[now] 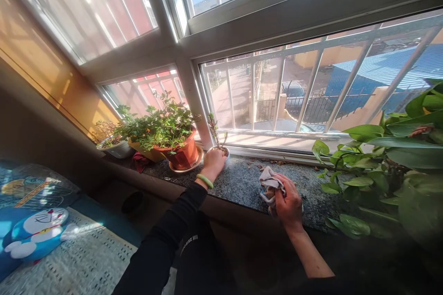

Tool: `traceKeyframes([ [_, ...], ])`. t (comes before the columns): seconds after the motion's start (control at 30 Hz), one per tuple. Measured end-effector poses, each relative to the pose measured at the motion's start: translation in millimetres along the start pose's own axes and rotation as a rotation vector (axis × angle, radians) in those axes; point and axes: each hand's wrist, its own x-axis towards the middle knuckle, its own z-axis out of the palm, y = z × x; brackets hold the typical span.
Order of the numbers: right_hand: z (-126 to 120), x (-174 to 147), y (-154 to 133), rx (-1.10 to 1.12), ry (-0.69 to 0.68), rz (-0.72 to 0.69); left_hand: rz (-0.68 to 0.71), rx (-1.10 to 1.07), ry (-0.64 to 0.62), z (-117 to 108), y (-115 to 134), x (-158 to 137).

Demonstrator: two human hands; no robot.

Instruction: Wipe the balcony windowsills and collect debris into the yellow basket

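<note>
We look down at a barred window (294,37), its pale frame rising above a speckled granite sill (238,182). A broad-leaved plant (408,156) spills over the sill's right end. Towards the left, a bushy plant (159,124) grows in an orange pot (187,154) that stands on a saucer. Between these, our right hand (289,203) is curled round a bunched, pale cloth (272,182) over the front part of the sill. Our left hand (213,166) reaches to the near side of a small pot (227,160) just below the window's upright; it seems closed on that pot, though we see its back and not the fingertips. A green bangle (205,180) circles the left wrist. Dry leaf bits (277,162) lie along the window's foot, between small pot and broad-leaved plant.
</note>
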Motion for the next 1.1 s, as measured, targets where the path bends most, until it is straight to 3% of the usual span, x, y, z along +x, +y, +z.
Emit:
traceKeyframes([
  [0.2, -0.2, -0.8, 0.8, 0.001, -0.010, 0.015, -0.027, -0.018, 0.027, 3.1, 0.4, -1.1],
  [0.37, 0.0, -0.7, 0.6, 0.006, -0.001, 0.018, -0.025, -0.122, 0.179, 7.3, -3.1, -12.1],
  [0.47, -0.4, -0.7, -0.2, 0.006, 0.000, 0.021, 0.066, -0.210, 0.242, 15.0, 6.1, -24.1],
  [0.63, -1.3, -1.3, 0.5, 0.006, 0.012, 0.023, 0.299, -0.245, 0.091, 45.3, 47.1, -42.2],
  [0.8, -1.2, -3.2, 3.8, 0.003, -0.001, 0.019, 0.360, -0.211, -0.068, 70.2, 80.6, -47.2],
  [0.93, -1.4, -4.7, 5.6, -0.009, -0.003, 0.015, 0.397, -0.229, -0.072, 73.9, 82.4, -48.9],
  [1.1, -0.7, -4.5, 6.5, -0.017, -0.003, 0.002, 0.368, -0.329, 0.025, 75.0, 67.2, -50.1],
])
